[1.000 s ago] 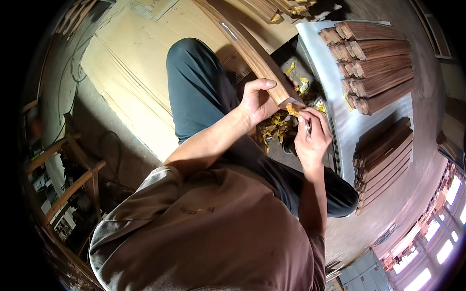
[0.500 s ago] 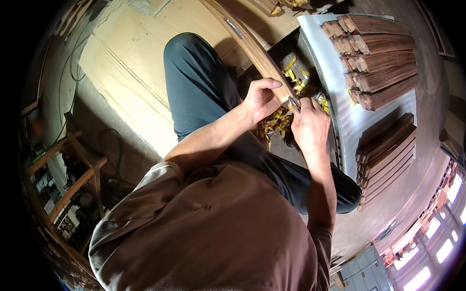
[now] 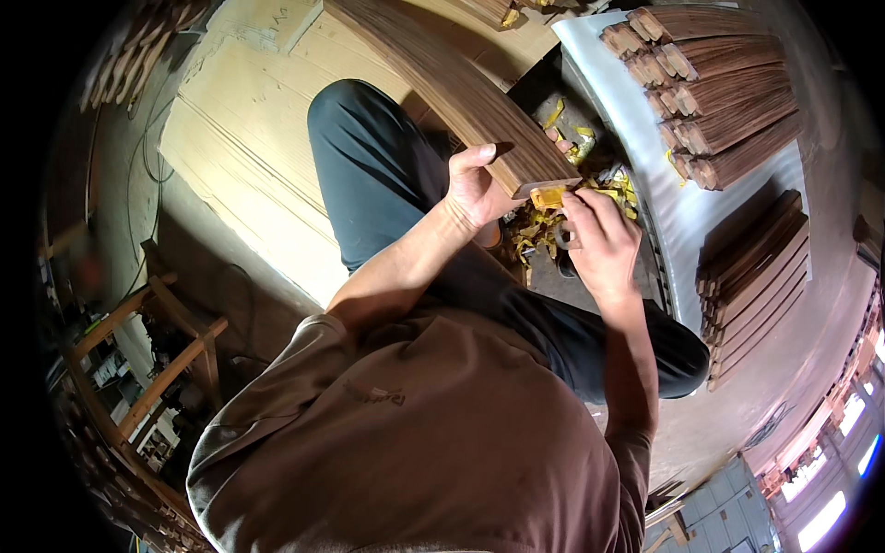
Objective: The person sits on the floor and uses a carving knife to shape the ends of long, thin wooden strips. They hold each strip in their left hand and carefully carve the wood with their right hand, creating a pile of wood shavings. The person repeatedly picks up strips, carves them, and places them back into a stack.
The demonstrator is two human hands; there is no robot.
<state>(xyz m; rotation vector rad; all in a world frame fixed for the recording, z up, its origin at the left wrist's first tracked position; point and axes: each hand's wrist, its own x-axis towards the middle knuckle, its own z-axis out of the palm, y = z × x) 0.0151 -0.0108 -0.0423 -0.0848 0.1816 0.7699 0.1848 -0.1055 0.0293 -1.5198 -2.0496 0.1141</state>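
My left hand (image 3: 475, 189) grips a long, dark-grained wooden board (image 3: 452, 88) near its close end, thumb on the top face and fingertips showing at the far edge. Yellow tape (image 3: 549, 197) covers the tenon that juts from the board's end. My right hand (image 3: 604, 235) is closed, with thumb and forefinger pinched at the tape's right edge. Beneath its palm shows a curved greyish thing (image 3: 563, 238), whose kind I cannot make out.
Yellow tape scraps (image 3: 535, 230) litter the floor below. To the right, stacked wooden pieces (image 3: 728, 92) and a second row of slats (image 3: 756, 286) lie on white foam sheeting (image 3: 664, 175). Cardboard (image 3: 249, 157) spreads at the left, beyond a wooden frame (image 3: 166, 378).
The board has turned so its broad face shows, and its far end has swung left. The yellow-taped tenon is now visible. My right hand has moved slightly down and right.
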